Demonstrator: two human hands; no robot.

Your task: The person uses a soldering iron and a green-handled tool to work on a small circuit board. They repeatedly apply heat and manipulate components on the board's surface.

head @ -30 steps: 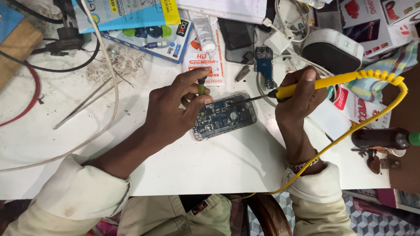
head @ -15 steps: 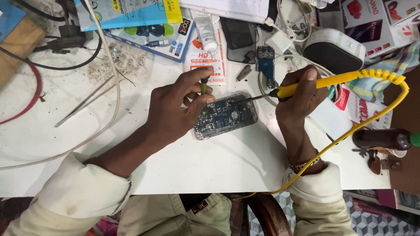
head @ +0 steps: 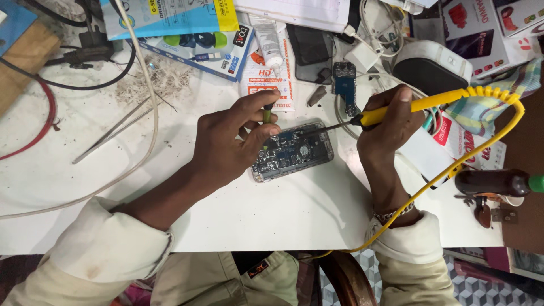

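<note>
An opened phone (head: pixel 294 152) lies on the white table (head: pixel 272 209) with its circuit board facing up. My left hand (head: pixel 232 141) rests on the phone's left end and pinches a thin green-handled tool (head: pixel 267 113) upright over the board. My right hand (head: pixel 388 122) grips a yellow soldering iron (head: pixel 419 105), whose dark tip reaches left onto the board. A yellow cord (head: pixel 481 141) loops from the iron's back end and runs down past my right wrist.
Metal tweezers (head: pixel 113 130) and a white cable (head: pixel 150 113) lie to the left. Blue accessory boxes (head: pixel 192 34), a small blue board (head: pixel 344 79), a dark phone (head: pixel 309 51) and a white charger sit behind. A dark bottle with a green cap (head: pixel 493 182) lies at right.
Both hands hold nearly the same pose over the phone. The iron's tip stays on the board; only slight shifts show.
</note>
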